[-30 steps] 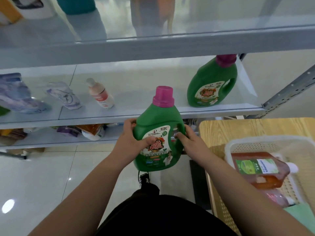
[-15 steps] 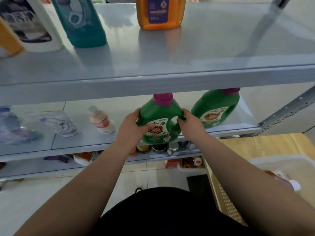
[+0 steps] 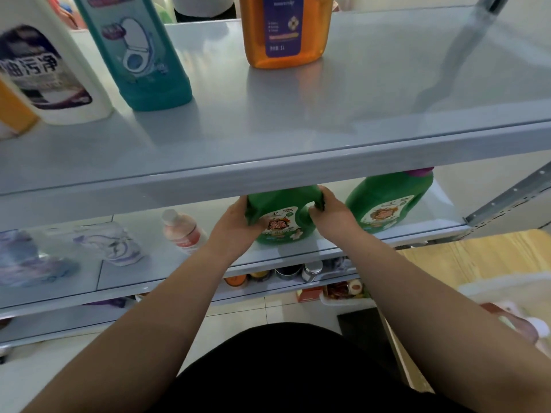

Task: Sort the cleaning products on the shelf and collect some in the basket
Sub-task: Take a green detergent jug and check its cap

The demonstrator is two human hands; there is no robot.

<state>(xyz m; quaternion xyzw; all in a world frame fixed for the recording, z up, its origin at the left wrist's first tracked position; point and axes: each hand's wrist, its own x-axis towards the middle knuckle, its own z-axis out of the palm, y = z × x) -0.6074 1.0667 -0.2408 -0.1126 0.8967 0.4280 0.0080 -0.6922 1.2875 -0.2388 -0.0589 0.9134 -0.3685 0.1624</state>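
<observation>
My left hand (image 3: 235, 223) cups the green detergent jug (image 3: 280, 208), right hand (image 3: 335, 216) grips its handle, steadying it upright; matching jug (image 3: 387, 201) just right of that hand.

Upper shelf lip (image 3: 268, 171) close over green jug (image 3: 280, 210)

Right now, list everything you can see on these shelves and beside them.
White bottle: one, white, top shelf, left.
Teal bottle: one, teal, top shelf.
Orange bottle: one, orange with a purple label, top shelf.
Held jug: one, green, middle shelf.
Second jug: one, green, right of the held jug.
Small bottle: one, pinkish with a white cap, middle shelf.
Pouches: at least two, white-purple, middle shelf, left.
Jars: several, partly hidden, below the middle shelf.
Basket: one, pale, blurred, on the wooden table.
Left hand: holds the held jug's side.
Right hand: fingers curl round its handle.
</observation>
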